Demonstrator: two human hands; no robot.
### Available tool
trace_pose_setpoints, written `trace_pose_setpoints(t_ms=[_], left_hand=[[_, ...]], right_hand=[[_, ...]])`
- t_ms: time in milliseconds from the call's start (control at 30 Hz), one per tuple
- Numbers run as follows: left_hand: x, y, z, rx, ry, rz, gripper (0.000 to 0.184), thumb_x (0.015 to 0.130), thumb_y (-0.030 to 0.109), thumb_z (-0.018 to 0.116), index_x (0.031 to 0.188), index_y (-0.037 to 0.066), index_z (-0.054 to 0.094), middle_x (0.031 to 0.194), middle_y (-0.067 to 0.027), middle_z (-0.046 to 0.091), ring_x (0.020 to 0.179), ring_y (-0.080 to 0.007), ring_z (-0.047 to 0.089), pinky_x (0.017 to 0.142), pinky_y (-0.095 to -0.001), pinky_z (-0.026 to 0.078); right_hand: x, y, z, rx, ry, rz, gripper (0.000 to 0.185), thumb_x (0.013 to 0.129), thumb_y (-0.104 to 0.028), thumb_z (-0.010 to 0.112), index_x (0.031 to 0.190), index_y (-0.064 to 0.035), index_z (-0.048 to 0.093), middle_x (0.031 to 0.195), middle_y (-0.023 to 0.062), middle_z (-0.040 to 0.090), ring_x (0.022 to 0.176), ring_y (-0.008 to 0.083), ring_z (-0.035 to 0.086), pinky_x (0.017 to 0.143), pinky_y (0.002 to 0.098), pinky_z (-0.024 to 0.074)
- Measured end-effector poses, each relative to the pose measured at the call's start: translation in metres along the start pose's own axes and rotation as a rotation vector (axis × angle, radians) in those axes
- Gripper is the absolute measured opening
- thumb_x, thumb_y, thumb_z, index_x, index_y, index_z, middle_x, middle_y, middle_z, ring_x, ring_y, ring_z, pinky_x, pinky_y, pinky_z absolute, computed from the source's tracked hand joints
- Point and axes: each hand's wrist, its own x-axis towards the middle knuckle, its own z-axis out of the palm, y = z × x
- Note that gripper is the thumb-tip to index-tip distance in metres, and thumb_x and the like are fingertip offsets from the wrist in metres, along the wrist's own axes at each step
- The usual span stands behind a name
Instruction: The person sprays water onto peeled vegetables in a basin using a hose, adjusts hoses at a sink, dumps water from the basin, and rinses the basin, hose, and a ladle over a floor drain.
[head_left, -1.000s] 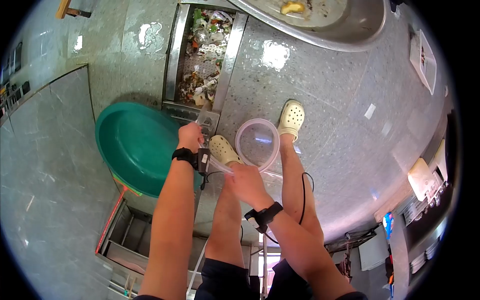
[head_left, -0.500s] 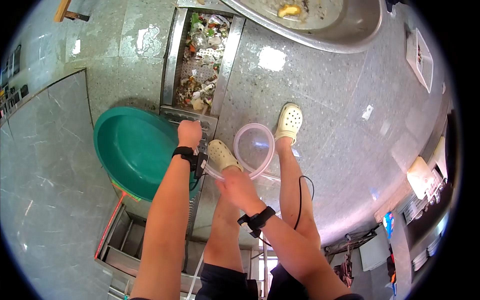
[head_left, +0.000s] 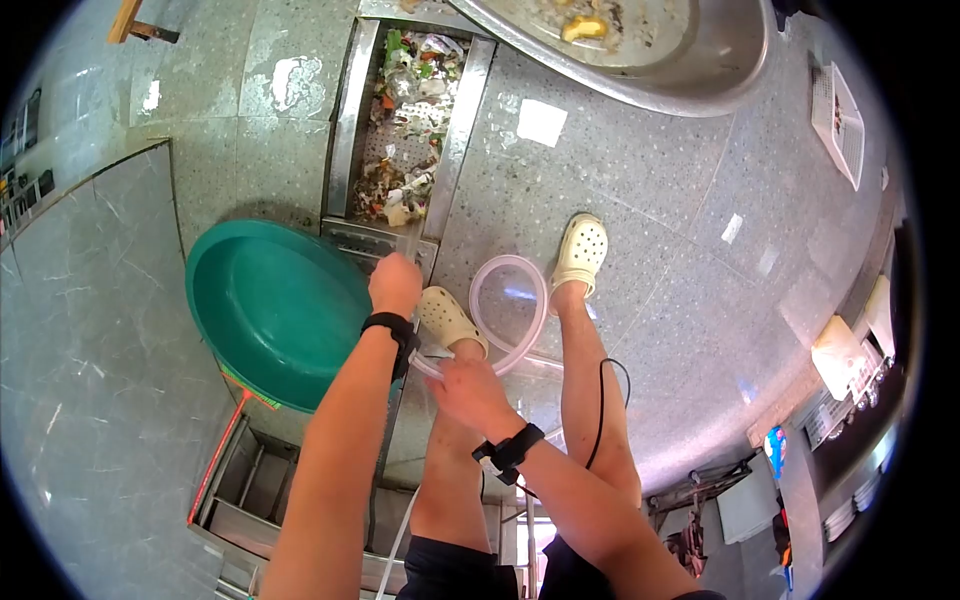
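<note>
My left hand [head_left: 396, 285] is closed in a fist around a clear, pinkish hose [head_left: 543, 303], near the lower end of a floor drain trough [head_left: 461, 135]. What looks like a faint stream of water leaves the fist toward the trough. My right hand [head_left: 469, 390] grips the same hose further back, above my shin, its fingers partly hidden. Between my feet the hose lies in a round loop on the floor. Food scraps [head_left: 400, 190] cover parts of the trough's perforated bottom.
A large green tub [head_left: 270, 320] stands left of my left hand. Ahead is a big metal basin [head_left: 660, 90] with a yellow piece [head_left: 584, 28] in it. A white basket [head_left: 838, 125] lies far right. My cream clogs [head_left: 581, 250] stand on wet-looking tiles.
My left hand has shifted slightly right and down, its wrist turned. The right hand has moved a little left and stays on the hose. The view has shifted slightly.
</note>
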Motion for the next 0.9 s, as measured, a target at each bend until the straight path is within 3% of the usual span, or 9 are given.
trace_pose_setpoints(t_ms=[133, 433, 633, 900], left_hand=[[-0.015, -0.011, 0.007, 0.004, 0.008, -0.015, 0.026, 0.085, 0.022, 0.054, 0.084, -0.001, 0.067, 0.086, -0.0215, 0.066, 0.082, -0.0387, 0.064, 0.073, -0.0444, 0.052], [-0.026, -0.042, 0.043, 0.026, 0.096, -0.002, 0.02, 0.086, 0.017, 0.052, 0.08, 0.002, 0.063, 0.079, -0.0194, 0.065, 0.077, -0.0364, 0.064, 0.067, -0.0448, 0.052], [-0.033, -0.047, 0.039, 0.034, 0.095, 0.079, 0.016, 0.084, 0.011, 0.051, 0.084, 0.001, 0.063, 0.076, -0.0181, 0.065, 0.073, -0.0348, 0.065, 0.064, -0.0436, 0.052], [-0.034, -0.046, 0.027, 0.013, 0.142, 0.101, 0.018, 0.085, 0.011, 0.048, 0.082, 0.002, 0.064, 0.075, -0.0176, 0.066, 0.074, -0.0339, 0.066, 0.064, -0.0429, 0.053]], right_hand=[[-0.002, 0.011, 0.024, -0.002, 0.099, -0.096, 0.03, 0.084, -0.028, 0.055, 0.082, 0.0015, 0.058, 0.077, 0.021, 0.062, 0.075, 0.037, 0.06, 0.068, 0.0462, 0.0461], [-0.003, 0.009, 0.045, -0.086, -0.128, -0.007, 0.033, 0.085, -0.03, 0.052, 0.088, 0.0013, 0.058, 0.074, 0.0198, 0.063, 0.072, 0.037, 0.061, 0.069, 0.0467, 0.0468], [-0.001, 0.001, 0.051, -0.096, -0.241, 0.045, 0.032, 0.085, -0.029, 0.051, 0.091, 0.0017, 0.057, 0.078, 0.0231, 0.062, 0.077, 0.0387, 0.061, 0.071, 0.0468, 0.0472], [0.004, -0.001, 0.059, -0.068, -0.213, 0.08, 0.03, 0.085, -0.029, 0.051, 0.091, 0.0008, 0.056, 0.087, 0.0243, 0.062, 0.081, 0.0395, 0.06, 0.074, 0.0466, 0.0471]])
